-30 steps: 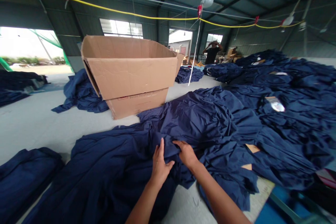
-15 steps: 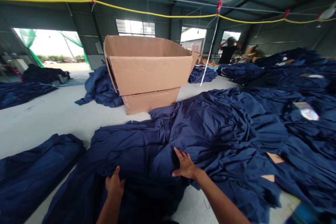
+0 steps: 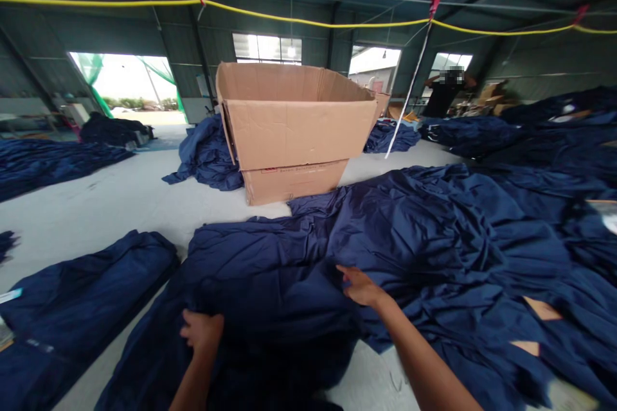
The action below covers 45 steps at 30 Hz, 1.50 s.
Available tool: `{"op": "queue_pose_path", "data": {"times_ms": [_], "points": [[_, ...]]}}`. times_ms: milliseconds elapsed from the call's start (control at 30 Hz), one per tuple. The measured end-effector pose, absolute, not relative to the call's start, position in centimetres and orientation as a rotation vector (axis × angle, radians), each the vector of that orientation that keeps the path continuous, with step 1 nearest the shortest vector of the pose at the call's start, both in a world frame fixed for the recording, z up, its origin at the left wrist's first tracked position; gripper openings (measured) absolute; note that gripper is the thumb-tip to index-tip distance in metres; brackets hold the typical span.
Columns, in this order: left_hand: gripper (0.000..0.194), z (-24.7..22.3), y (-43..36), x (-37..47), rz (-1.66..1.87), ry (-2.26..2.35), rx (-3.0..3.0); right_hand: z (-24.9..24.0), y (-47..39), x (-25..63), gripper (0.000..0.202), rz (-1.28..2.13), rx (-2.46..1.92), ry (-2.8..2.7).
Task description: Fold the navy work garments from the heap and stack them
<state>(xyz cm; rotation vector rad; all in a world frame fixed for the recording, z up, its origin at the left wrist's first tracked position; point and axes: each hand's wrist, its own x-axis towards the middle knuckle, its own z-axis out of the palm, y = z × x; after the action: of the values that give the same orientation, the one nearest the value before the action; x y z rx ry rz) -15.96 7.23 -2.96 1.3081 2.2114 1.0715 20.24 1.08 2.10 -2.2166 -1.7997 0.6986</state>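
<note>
A large dark navy garment [image 3: 270, 302] lies spread and creased across the table in front of me. My left hand [image 3: 203, 330] is at its left part, fingers bent into the cloth and closed on a fold. Farther right, my right hand [image 3: 362, 286] pinches the cloth near the garment's right side, its fingers drawn together. The fingertips of both hands are partly hidden by the dark fabric. Beside my right hand begins a heap of rumpled navy garments [image 3: 434, 231].
A big open cardboard box [image 3: 299, 135] stands beyond the garment. A folded navy garment [image 3: 96, 308] lies at left. Tan paper pieces [image 3: 542, 308] show among the cloth at right. A yellow cable [image 3: 308, 27] hangs overhead. A person [image 3: 446, 93] stands in the back right.
My right hand's spread fingers have closed on the cloth. The left hand has turned, its fingers now bent at the fabric. The view has swung left, so the scene sits farther right.
</note>
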Motion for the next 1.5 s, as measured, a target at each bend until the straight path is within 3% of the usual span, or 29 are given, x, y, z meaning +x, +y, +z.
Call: {"op": "queue_pose_path", "data": {"times_ms": [100,233,333,467,633,767,900,1133,1333,1500], "points": [[0.079,-2.0,5.8,-14.8,0.855,2.363,1.638,1.8,2.5,17.3,0.055,0.428,-2.213,-1.862],[0.049,-1.8,5.4,-14.3,0.082,2.118,2.174,0.1,3.5,13.2,0.057,0.400,-2.172,-1.988],[0.057,-3.0,5.4,-15.2,-0.133,2.128,2.059,-0.5,3.5,12.7,0.059,0.436,-2.183,-2.084],[0.062,-4.0,4.4,-14.4,-0.088,2.039,1.982,1.5,3.9,16.2,0.037,0.363,-2.399,-1.964],[0.059,-2.9,2.8,-9.0,-0.120,1.945,2.087,4.2,4.3,18.0,0.052,0.034,-2.506,-1.748],[0.053,-2.7,3.2,-7.7,-0.059,2.076,2.191,1.9,2.7,14.0,0.049,0.185,-2.254,-2.024],[0.059,-4.4,4.1,-10.7,-0.072,2.093,2.132,-1.8,1.0,11.6,0.056,0.282,-2.362,-1.968],[0.066,-6.7,3.8,-10.9,-0.017,2.136,2.079,-5.9,0.6,15.4,0.058,0.139,-2.299,-2.046],[0.065,-6.6,3.3,-8.0,0.015,2.131,2.000,-5.8,1.3,17.4,0.058,0.155,-2.348,-2.080],[0.047,-4.7,4.2,-10.0,0.105,2.195,1.937,-4.0,1.9,14.8,0.058,0.288,-2.434,-2.043]]}}
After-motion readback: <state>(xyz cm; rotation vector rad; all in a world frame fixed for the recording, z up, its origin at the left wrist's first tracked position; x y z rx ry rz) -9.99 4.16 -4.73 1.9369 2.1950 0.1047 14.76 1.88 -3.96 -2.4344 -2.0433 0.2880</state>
